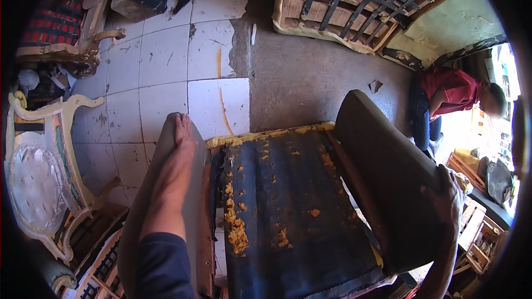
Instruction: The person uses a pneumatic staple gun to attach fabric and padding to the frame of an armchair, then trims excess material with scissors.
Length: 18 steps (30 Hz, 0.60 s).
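Note:
A stripped armchair [293, 171] stands in front of me, its seat covered in dark sheeting dotted with crumbled yellow foam scraps [237, 235]. My left hand [182, 129] lies flat along the far end of the grey-brown left armrest [166, 160], fingers stretched out. Over the outer edge of the right armrest [382, 177] curls my right hand [442, 195], its thumb on the inner face; some fingers are in shadow. Exposed wood and gaps show between the seat and both armrests.
A person in a red shirt [451, 88] bends over at the right. An upturned sofa frame with dark webbing [354, 0] stands at the far right. Carved chair frames [77, 149] line the left side. Wooden crates [476, 227] lie at the lower right. White tiles [163, 58] meet bare concrete [310, 72].

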### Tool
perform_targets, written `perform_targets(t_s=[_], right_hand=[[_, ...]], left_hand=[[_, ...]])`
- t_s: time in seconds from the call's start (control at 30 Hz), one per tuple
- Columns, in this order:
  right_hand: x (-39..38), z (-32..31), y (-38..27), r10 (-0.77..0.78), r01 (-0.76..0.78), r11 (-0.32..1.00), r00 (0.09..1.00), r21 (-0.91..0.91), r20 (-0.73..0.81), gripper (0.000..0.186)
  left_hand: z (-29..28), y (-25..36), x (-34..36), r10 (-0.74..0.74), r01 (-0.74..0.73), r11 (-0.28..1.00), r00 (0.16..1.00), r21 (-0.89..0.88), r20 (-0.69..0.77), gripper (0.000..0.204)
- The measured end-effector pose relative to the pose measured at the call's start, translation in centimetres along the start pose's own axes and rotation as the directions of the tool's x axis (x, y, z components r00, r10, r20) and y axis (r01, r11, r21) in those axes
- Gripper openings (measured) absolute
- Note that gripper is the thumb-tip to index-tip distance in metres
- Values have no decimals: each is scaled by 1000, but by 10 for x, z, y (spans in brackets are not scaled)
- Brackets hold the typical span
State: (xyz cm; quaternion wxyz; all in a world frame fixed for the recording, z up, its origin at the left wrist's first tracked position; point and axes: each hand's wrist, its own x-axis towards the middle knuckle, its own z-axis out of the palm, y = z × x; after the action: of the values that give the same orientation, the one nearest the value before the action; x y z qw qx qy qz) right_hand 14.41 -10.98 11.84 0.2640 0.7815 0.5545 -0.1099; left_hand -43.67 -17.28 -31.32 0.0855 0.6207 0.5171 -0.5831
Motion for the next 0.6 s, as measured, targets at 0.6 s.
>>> perform_targets(t_s=[0.6], right_hand=[[4, 1, -13, 0, 1, 992, 1000, -125, 7, 82]], left_hand=[[-52, -37, -26, 156, -331, 583, 942, -742, -298, 47]])
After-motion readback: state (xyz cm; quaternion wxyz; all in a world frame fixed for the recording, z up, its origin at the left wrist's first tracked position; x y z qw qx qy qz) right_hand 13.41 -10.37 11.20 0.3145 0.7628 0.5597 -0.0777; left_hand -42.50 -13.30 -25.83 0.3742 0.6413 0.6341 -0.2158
